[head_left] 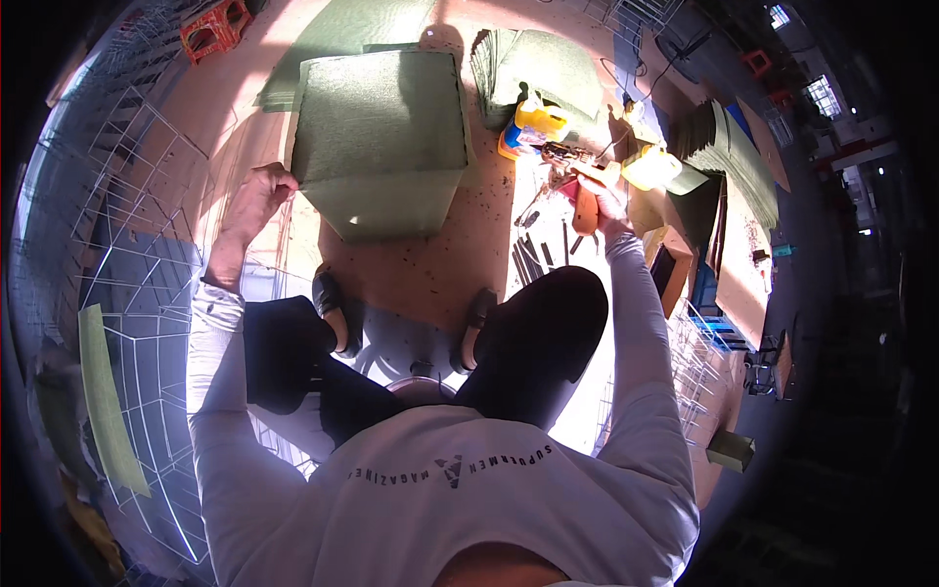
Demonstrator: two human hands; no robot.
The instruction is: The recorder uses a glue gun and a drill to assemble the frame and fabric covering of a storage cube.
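In front of my legs lies a grey-green fabric-like panel [377, 117], with a trapezoid flap at its near side. My left hand [256, 203] is at the panel's left edge, fingers pinched on the corner where the flap begins. Off to the right, my right hand [613, 207] is closed around a tool with a rounded orange handle [586, 211]; glare hides the tool's working end. Just beyond that hand are a yellow-and-blue plastic jug [538, 125] and a cluttered heap of small items. Several dark thin strips [528, 259] lie on the board nearer my right knee.
Stacks of green sheets stand at the far middle [543, 68] and right [738, 161]. A yellow container [650, 168] is beside my right hand. Wire racks [137, 323] line my left, with a red stool [212, 29] at the far left. An open-topped green box [731, 450] lies right.
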